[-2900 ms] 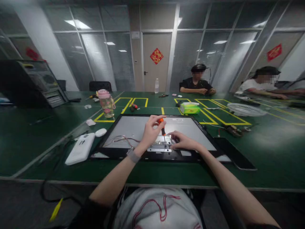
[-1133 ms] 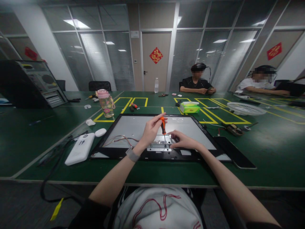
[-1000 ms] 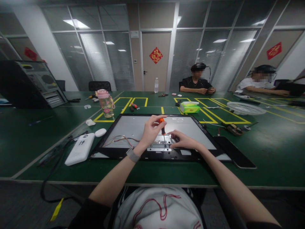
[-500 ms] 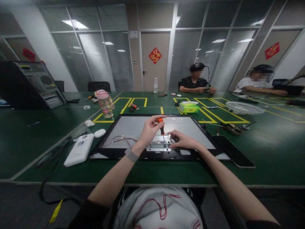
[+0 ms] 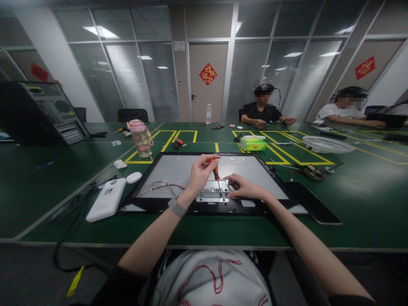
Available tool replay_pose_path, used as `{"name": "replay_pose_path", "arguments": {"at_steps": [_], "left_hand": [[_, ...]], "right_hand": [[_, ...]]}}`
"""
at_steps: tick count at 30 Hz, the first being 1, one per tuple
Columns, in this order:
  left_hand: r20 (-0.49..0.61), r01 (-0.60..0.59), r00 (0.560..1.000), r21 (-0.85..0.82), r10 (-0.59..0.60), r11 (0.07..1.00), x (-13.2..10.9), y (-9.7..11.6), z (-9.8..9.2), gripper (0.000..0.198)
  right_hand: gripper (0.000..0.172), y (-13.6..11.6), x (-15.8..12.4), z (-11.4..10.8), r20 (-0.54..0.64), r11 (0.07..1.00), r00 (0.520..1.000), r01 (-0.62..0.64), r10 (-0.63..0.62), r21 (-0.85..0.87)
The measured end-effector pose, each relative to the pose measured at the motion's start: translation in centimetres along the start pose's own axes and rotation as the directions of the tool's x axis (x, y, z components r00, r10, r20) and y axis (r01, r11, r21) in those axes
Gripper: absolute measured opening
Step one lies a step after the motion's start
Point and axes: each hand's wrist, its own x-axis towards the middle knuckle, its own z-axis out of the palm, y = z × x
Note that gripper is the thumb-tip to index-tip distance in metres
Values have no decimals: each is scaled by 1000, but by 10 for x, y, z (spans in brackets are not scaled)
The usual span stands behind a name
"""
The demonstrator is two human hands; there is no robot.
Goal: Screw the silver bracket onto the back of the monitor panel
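Observation:
A monitor panel [image 5: 178, 170] lies face down on the green table, its grey metal back up inside a black frame. My left hand [image 5: 199, 175] is closed round an orange-handled screwdriver [image 5: 216, 172], held upright with its tip on a small metal bracket [image 5: 213, 195] near the panel's front edge. My right hand [image 5: 244, 188] rests on the panel just right of the tip, fingertips pressed down on the bracket. Thin red and white wires [image 5: 159, 186] run across the panel to the left of my left hand.
A white box [image 5: 106, 199] and a white mouse [image 5: 134, 177] lie left of the panel, a black slab [image 5: 314, 204] to its right. Behind are a pink-lidded bottle [image 5: 141, 137], a green tissue pack [image 5: 253, 144] and a white fan guard [image 5: 328, 144]. Two people sit at the far side.
My left hand's fingers have shifted round the screwdriver handle, which stays upright on the bracket. My right hand has kept its place. The person opposite has spread their arms.

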Motion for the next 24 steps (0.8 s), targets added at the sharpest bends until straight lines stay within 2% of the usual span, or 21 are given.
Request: {"name": "replay_pose_path", "arguments": {"at_steps": [4, 10, 12, 16, 19, 24], "left_hand": [[-1, -43, 999, 61, 43, 997, 1, -1, -1, 20], [127, 26, 992, -136, -8, 990, 5, -4, -5, 32], [105, 5, 995, -95, 5, 995, 3, -2, -4, 31], [16, -84, 996, 111, 83, 990, -1, 3, -1, 19], [17, -125, 992, 177, 124, 976, -2, 3, -1, 23], [96, -79, 992, 28, 76, 996, -1, 1, -1, 31]], "right_hand": [[67, 2, 0, 0, 0, 1000, 1000, 6, -6, 7], [63, 2, 0, 1, -13, 1000, 1000, 2, -2, 8], [64, 3, 0, 1, -16, 1000, 1000, 8, -8, 10], [66, 2, 0, 1, -14, 1000, 1000, 2, -2, 9], [66, 1, 0, 0, -4, 1000, 1000, -9, 9, 9], [66, 2, 0, 1, -6, 1000, 1000, -9, 9, 12]]}}
